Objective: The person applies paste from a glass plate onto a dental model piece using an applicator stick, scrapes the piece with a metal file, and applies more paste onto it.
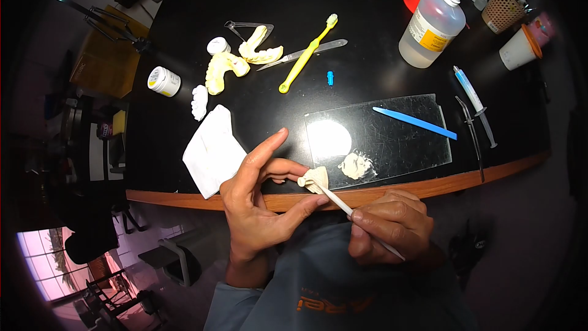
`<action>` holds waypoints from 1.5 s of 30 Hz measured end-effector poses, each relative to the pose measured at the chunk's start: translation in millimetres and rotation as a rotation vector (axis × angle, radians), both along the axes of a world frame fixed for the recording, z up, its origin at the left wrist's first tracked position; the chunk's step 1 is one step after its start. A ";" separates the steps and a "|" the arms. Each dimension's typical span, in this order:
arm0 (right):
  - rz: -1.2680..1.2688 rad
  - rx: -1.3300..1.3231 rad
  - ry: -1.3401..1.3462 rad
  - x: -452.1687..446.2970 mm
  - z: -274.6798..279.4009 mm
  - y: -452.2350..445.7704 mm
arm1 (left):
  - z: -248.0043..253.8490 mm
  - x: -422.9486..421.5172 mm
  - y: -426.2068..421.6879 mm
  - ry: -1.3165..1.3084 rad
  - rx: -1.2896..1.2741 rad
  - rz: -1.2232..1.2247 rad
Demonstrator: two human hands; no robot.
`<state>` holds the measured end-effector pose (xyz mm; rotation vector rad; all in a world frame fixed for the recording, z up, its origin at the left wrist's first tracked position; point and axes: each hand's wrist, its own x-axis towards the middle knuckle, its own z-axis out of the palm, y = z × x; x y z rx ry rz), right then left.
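Near the table's front edge, my left hand pinches a small cream-coloured piece, which looks like plaster, between thumb and fingers, its index finger raised. My right hand grips a thin white stick-like tool, and the tip of that tool meets the cream piece. Just beyond lies a glass slab bearing a mound of cream paste. A blue plastic spatula rests across the slab's far right part. To the left of my left hand is a folded white paper towel.
Yellow dental casts, a white jar, a scalpel and a yellow toothbrush lie at the back left. At the right stand a large bottle and a cup, with a syringe and metal tweezers nearer.
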<state>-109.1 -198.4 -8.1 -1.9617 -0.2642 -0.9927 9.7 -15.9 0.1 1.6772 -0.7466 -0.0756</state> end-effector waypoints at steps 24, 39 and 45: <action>0.022 -0.009 0.001 0.2 -0.1 -1.8 | 0.7 -1.8 1.1 0.049 0.038 0.009; 0.019 0.008 -0.021 0.6 -1.6 -0.6 | 0.0 -1.9 1.0 0.048 0.042 0.015; 0.036 0.001 -0.015 1.1 1.1 -1.9 | -0.6 0.1 -0.9 -0.017 0.009 0.015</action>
